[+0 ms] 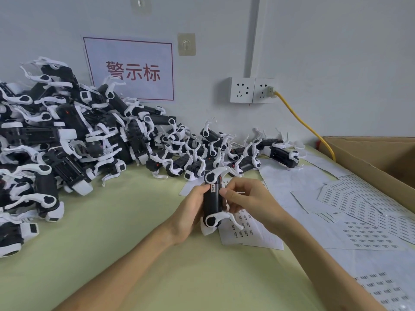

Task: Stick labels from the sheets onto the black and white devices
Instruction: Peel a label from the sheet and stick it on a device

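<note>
Currently the device is held upright just above the worktop, directly in front of me and over a label sheet.

**Grip state**
- My left grip is clamped round the left side of the black body, with the fingers curled behind it.
- My right grip pinches the upper right side. The thumb tip sits just beside the label.
- The label lies on the black body, below the upper white hinge cap. I cannot tell whether it is fully pressed down.

**Handling, as judged**
- The device looks like rigid moulded plastic and light enough for one hand.
- The black body appears smooth, so it may slip. Wrap it rather than hold it by the fingertips.
- The thin white arms at both ends look likely to flex or snap. Take hold at mid-body only, never by an arm.
- The label is thin and limp, with one tacky face. Hold it by one edge and press from the centre outward to avoid creases.

**Surroundings**
- The pile of devices covers the left of the worktop and runs along the wall.
- The spare sheets are spread to the right, beside a cardboard box.
</note>
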`<state>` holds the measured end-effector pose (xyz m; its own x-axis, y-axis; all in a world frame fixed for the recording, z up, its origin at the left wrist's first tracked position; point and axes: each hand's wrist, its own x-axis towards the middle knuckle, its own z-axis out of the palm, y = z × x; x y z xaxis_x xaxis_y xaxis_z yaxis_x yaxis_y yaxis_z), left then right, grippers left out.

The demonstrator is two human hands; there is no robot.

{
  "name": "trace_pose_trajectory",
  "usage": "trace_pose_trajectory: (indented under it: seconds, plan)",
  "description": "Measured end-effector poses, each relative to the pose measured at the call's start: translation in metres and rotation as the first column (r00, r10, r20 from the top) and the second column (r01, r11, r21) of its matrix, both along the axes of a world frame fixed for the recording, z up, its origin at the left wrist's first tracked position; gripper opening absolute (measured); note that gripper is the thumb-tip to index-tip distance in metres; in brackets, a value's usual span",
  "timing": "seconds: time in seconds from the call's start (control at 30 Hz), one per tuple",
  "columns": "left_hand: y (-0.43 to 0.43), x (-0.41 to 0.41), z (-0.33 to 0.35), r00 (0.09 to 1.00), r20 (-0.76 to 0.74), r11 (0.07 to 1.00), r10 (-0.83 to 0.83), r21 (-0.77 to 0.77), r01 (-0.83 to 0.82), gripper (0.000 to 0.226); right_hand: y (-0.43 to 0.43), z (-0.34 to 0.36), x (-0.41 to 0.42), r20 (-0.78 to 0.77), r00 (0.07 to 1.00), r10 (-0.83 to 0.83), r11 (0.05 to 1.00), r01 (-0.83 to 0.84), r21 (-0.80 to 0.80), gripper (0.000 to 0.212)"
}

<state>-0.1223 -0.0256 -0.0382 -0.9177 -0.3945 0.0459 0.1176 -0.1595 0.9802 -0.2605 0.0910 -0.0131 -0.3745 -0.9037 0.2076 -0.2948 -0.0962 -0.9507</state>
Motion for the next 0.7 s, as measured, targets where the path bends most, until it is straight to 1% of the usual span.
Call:
trace_pose_trajectory:
  seconds: [0.1,0.27,0.37,0.5,0.63,0.7]
  plan:
    - [-0.0018,0.0004,-0.0004,1.0,-0.014,1.0,0.004,-0.001,-0.004,0.057,0.0003,0.0004,0.0005,0.002,1.0,0.001,1.0,-0.001,0.003,0.025]
    - [0.0019,-0.0027,0.0005,0.994,0.025,0.983,0.111,-0.152,-0.106,0.047,0.0003,0.0003,-0.0007,-0.007,1.0,-0.009,1.0,0.009,0.009,0.027]
    - [0.0004,-0.0029,-0.0005,0.989,0.023,0.971,0.145,-0.194,-0.138,0.041,-0.0002,-0.0001,-0.0005,-0.02,1.0,-0.022,0.999,0.022,0.029,0.026]
    - [-0.0016,-0.0034,-0.0011,0.99,0.004,0.974,0.143,-0.176,-0.141,0.021,0.0001,-0.0007,0.0,-0.067,0.997,-0.033,0.998,0.036,0.047,0.024]
    - [-0.0006,-0.0043,-0.0004,0.99,0.013,0.978,0.138,-0.16,-0.134,0.03,0.0005,0.0007,0.0009,-0.087,0.995,-0.04,0.997,0.045,0.058,0.023]
    - [-0.0021,-0.0042,-0.0004,0.99,0.052,0.977,0.134,-0.172,-0.124,0.021,-0.0001,0.0014,0.0012,-0.08,0.995,-0.058,0.995,0.064,0.072,0.024]
